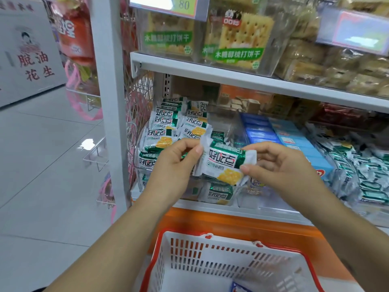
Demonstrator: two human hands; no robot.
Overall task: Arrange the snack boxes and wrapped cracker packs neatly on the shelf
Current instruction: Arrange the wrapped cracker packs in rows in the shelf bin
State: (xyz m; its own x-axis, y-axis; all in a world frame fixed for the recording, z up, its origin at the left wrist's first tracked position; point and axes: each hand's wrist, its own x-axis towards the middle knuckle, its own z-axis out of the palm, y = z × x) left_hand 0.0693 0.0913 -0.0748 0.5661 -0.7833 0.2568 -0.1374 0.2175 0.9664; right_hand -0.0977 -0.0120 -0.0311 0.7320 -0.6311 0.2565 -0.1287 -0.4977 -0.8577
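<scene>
A green-and-white wrapped cracker pack (224,163) is held between both hands in front of the lower shelf. My left hand (175,163) pinches its left crimped end, and my right hand (277,163) pinches its right end. Behind it, several matching cracker packs (166,127) lie stacked in a clear bin at the shelf's left end. Blue snack boxes (290,138) stand in rows to the right of that bin. More silver-green packs (362,173) are heaped at the far right.
A white basket with a red rim (210,262) sits below my arms, with one blue-white packet in its bottom. The upper shelf (210,70) carries clear bins of crackers. A white upright post (109,102) stands at left, with tiled floor beyond it.
</scene>
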